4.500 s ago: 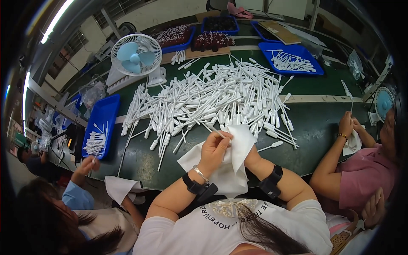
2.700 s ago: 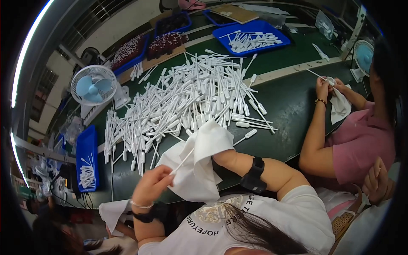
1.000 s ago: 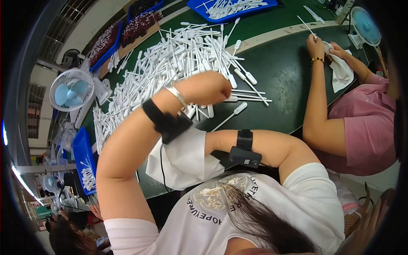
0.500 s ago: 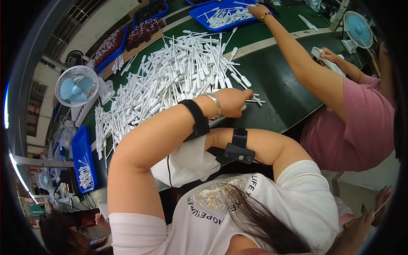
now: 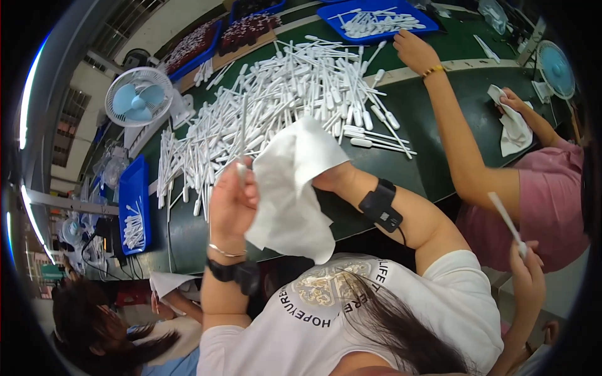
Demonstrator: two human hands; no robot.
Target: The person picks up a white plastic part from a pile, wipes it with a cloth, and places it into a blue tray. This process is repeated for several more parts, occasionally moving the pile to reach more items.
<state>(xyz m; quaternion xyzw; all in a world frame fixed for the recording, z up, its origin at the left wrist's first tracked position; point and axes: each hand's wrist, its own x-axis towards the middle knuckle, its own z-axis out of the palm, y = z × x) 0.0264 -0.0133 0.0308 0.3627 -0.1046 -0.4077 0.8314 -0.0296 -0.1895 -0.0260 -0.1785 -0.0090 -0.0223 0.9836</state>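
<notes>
My left hand (image 5: 233,197) is raised in front of the pile, fingers closed round the lower end of a white plastic dropper (image 5: 244,128), whose thin stem points up. To its right, a white cloth (image 5: 291,188) hangs from my right hand (image 5: 332,177). The cloth drapes over that hand and hides its fingers; only the back of the hand and the wrist show. Behind both hands spreads a large heap of white droppers (image 5: 276,88) on the green table (image 5: 433,150). Several loose droppers (image 5: 379,143) lie at the heap's right edge.
A blue tray (image 5: 426,24) of droppers stands at the far side; another blue tray (image 5: 143,213) is at left. Fans (image 5: 138,97) stand on both sides. A co-worker in pink (image 5: 552,188) reaches toward the far tray and holds a cloth (image 5: 515,128). Another person's hand (image 5: 528,269) holds a white stick.
My left hand has drawn back from the heap's right edge to the left and now holds a dropper upright. My right hand and the cloth have come up into view. The co-worker's arm has pulled back.
</notes>
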